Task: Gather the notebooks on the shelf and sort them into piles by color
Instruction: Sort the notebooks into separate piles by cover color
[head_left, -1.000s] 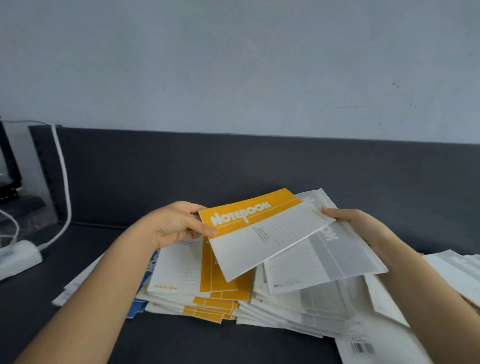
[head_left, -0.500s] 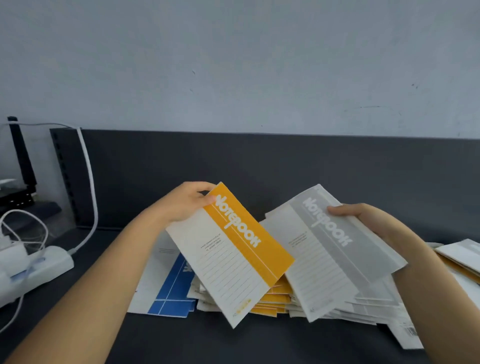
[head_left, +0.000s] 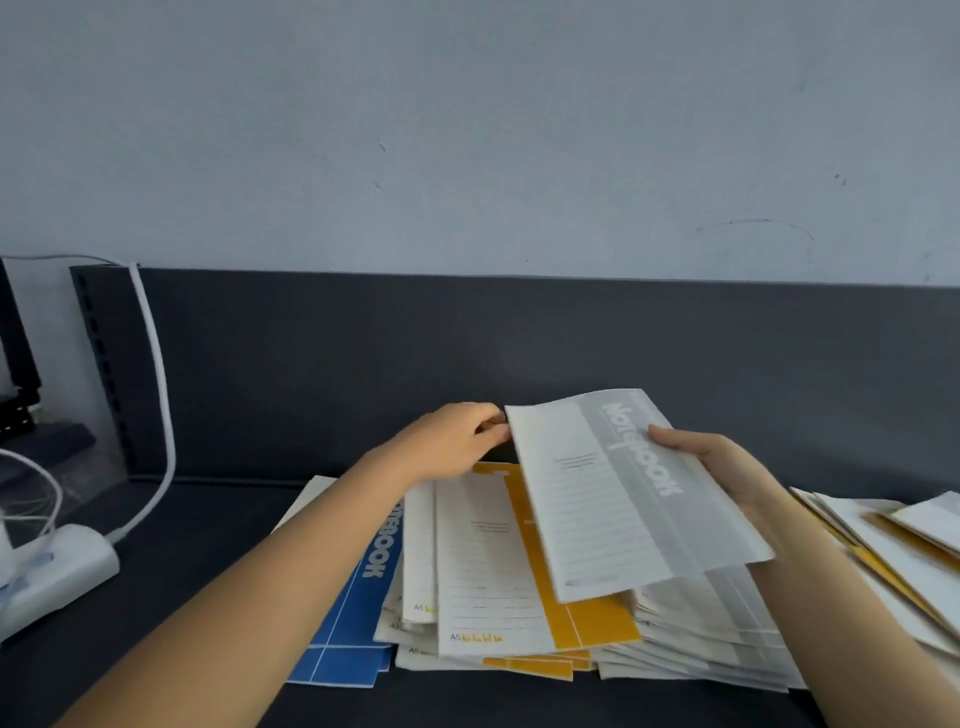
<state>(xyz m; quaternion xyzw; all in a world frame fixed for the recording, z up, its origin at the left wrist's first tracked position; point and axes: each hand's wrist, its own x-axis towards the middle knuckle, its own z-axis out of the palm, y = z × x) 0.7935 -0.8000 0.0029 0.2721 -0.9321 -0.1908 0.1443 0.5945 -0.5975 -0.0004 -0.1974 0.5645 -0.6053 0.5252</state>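
Light: even, soft, cool; I cast only faint shadows under my forearms. No glare. Slight softness throughout; wide-angle bowing at edges.

— Where is the left hand (head_left: 457, 441)?
— Forearm stretched forward, fingers curled, tips pinched together at the far end.
— And the right hand (head_left: 727, 467)?
— Raised, thumb on top, grip closed around a gray notebook (head_left: 623, 493).

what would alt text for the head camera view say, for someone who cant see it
A person's right hand holds up a grey notebook while the left hand touches its far corner. Below, on a dark shelf, lie a blue notebook, a yellow pile and a grey pile. A white power strip sits at left.
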